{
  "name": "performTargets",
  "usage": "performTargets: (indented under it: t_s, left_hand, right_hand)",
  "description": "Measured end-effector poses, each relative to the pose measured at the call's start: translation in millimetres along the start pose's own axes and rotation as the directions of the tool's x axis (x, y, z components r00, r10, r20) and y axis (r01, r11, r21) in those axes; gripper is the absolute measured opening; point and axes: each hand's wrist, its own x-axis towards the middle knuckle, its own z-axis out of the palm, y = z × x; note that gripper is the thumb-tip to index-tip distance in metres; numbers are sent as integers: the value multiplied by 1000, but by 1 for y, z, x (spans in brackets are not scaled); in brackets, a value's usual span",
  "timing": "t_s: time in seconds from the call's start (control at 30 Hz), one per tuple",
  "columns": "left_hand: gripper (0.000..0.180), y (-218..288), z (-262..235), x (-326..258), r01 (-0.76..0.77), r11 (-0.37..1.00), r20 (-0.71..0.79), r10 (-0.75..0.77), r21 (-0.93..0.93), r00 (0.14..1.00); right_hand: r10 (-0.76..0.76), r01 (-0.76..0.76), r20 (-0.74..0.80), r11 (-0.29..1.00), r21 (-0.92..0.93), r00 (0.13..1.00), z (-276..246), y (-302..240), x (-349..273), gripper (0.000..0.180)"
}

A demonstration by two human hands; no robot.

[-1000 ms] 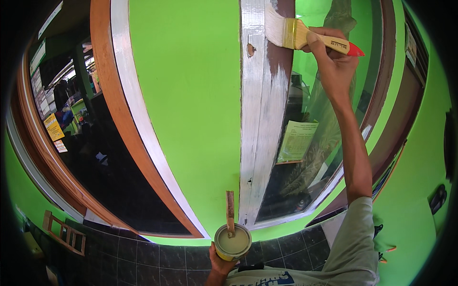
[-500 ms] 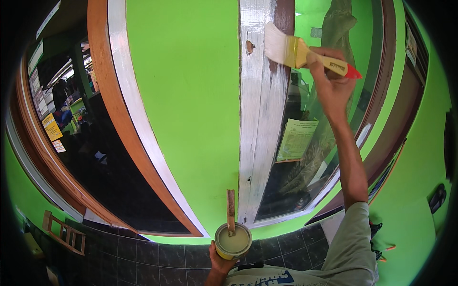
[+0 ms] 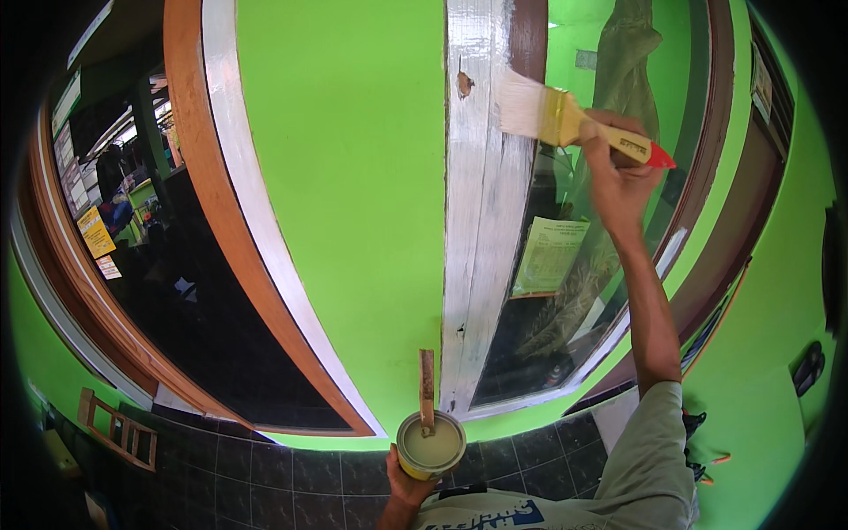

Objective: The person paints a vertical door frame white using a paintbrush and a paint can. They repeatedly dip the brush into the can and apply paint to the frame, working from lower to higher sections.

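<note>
My right hand is raised and grips a wide paintbrush with a yellow handle and red tip. Its white bristles press against the window frame, whose upright post is coated in streaky white paint, with bare brown wood showing at the top right. Low down, my left hand holds a small round paint can of pale paint. A wooden stir stick stands upright in the can.
A bright green wall lies between two windows. The left window has a brown and white frame with dark glass. A paper sheet hangs behind the right glass. Dark floor tiles lie below.
My right hand has drawn the brush downward along the white post. The can in my left hand has stayed still.
</note>
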Motion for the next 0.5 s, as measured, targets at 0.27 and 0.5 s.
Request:
performTargets:
  t_s: [0.27, 0.5]
  left_hand:
    - [79, 1, 4, -1, -4, 999, 24, 3, 33, 1000]
    - [81, 0, 7, -1, 4, 1000, 6, -4, 17, 1000]
  right_hand:
    - [87, -87, 1, 995, 48, 996, -10, 2, -6, 16]
    - [145, -145, 0, 986, 85, 989, -4, 1, -29, 16]
